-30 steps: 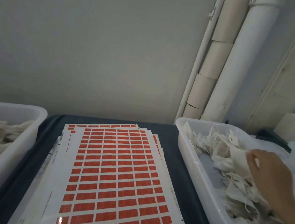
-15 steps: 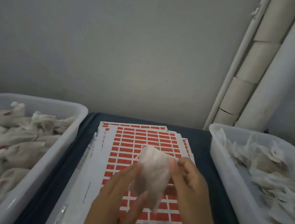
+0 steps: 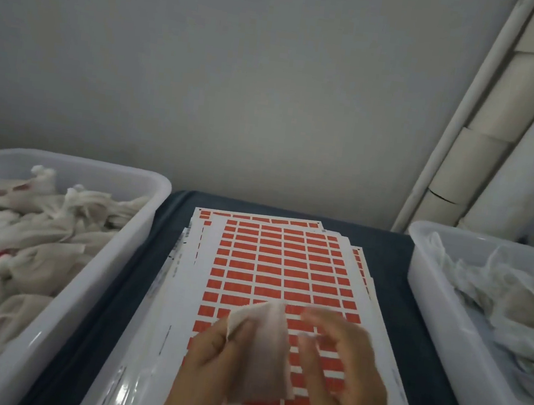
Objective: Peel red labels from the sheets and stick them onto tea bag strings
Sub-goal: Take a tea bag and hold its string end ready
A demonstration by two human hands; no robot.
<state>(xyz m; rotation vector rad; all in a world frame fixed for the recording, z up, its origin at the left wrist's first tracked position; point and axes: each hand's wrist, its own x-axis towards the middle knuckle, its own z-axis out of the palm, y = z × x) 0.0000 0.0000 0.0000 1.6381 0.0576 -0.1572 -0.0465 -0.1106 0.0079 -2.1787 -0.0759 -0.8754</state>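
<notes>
Right hand point(image 3: 340, 360) blurred; left hand point(image 3: 211, 359) pinches tea bag point(image 3: 267, 345).

Red label grid on white sheets point(image 3: 271, 269), white tea bag point(image 3: 267, 352), dark blue tabletop point(image 3: 381, 265)

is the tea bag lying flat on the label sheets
No, the left hand pinches the tea bag and holds it up above the label sheets.

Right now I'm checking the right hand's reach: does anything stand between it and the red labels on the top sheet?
Nothing visible does. The right hand hovers blurred directly above the red labels, while the left hand holds the tea bag beside it, off to its left.
</notes>
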